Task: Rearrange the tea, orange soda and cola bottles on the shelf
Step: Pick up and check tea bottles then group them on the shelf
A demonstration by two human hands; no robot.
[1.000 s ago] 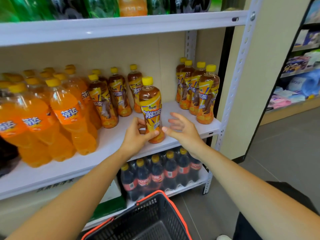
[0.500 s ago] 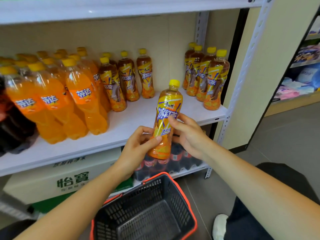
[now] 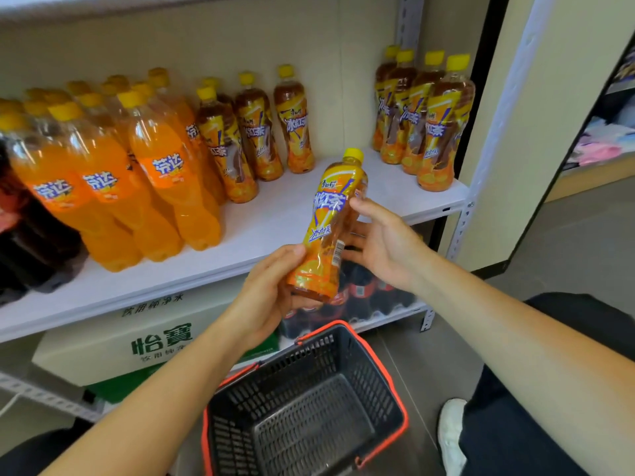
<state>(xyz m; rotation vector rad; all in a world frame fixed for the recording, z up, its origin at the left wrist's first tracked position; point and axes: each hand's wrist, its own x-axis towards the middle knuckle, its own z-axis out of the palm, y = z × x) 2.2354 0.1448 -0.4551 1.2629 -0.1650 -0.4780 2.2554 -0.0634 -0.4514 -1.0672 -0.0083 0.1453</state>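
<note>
- A person crouches before a white store shelf (image 3: pixel 264 235), and both bare arms reach toward it.
- An iced tea bottle (image 3: pixel 331 214) with a yellow cap is held in the air just in front of the shelf's front edge. It is off the board and leans slightly to the right.
- The left hand (image 3: pixel 266 300) grips the bottle's lower end. Its fingers curl round the base and the thumb lies across the front.
- The right hand (image 3: pixel 383 247) holds the bottle's middle from the right, with the thumb against the label. The fingers reach behind the bottle, loosely spread.
- On the shelf, toward the back centre, three rows of iced tea bottles (image 3: pixel 256 132) stand upright.
- At the shelf's right end, another row of iced tea bottles (image 3: pixel 427 121) runs front to back.
- On the shelf's left half, large orange soda bottles (image 3: pixel 165 176) stand packed together.
- At the shelf's far left edge, dark cola bottles (image 3: pixel 31 231) are partly out of view.
- Under the shelf, small cola bottles (image 3: pixel 366 290) with red labels stand on a lower board.
- Also under the shelf, to the left, sits a white and green cardboard box (image 3: pixel 103 341).
- Below the shelf, on the floor, is a dark shopping basket (image 3: pixel 400 403) with a red rim.
</note>
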